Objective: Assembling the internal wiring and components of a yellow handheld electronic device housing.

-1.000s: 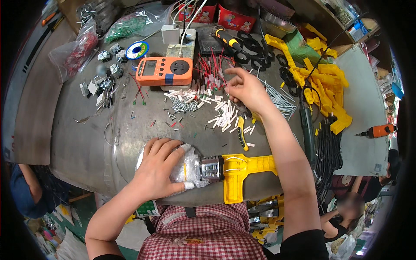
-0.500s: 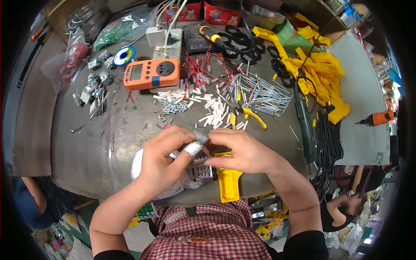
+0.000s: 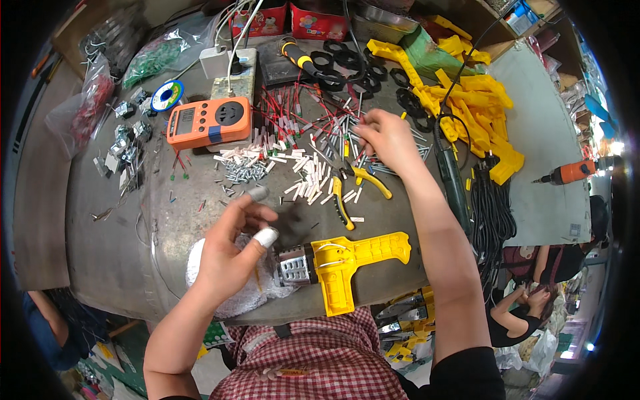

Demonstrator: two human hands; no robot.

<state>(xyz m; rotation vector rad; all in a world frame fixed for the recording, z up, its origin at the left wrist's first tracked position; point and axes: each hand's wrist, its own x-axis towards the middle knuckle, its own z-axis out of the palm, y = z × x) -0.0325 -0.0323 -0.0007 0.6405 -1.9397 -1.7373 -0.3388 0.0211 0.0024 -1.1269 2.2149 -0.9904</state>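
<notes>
My left hand (image 3: 233, 250), with white wrapping on the thumb and grey on a fingertip, hovers over crumpled bubble wrap (image 3: 240, 300), fingers apart and holding nothing visible. My right hand (image 3: 391, 141) is stretched to the pile of metal rods (image 3: 417, 150) and red wires (image 3: 283, 107); its fingers are pinched, and what they hold is hidden. Between my forearms lies a yellow plastic housing half (image 3: 339, 283) with white wires inside. A perforated metal part (image 3: 295, 268) joins its left end. Yellow-handled pliers (image 3: 343, 203) lie beyond it, next to small white sleeves (image 3: 312, 177).
An orange meter (image 3: 208, 123) stands beside a solder spool (image 3: 167, 96) and loose screws (image 3: 241, 168). Yellow housing pieces (image 3: 483, 100), a dark soldering-iron-like tool (image 3: 450, 180) and coiled black cables (image 3: 493, 207) are on the right. Another person (image 3: 520, 313) sits at the far right.
My hands have parted: the right went forward and right to the rods and wires, while the left opened and drew slightly left. The yellow housing and the pliers are now more exposed.
</notes>
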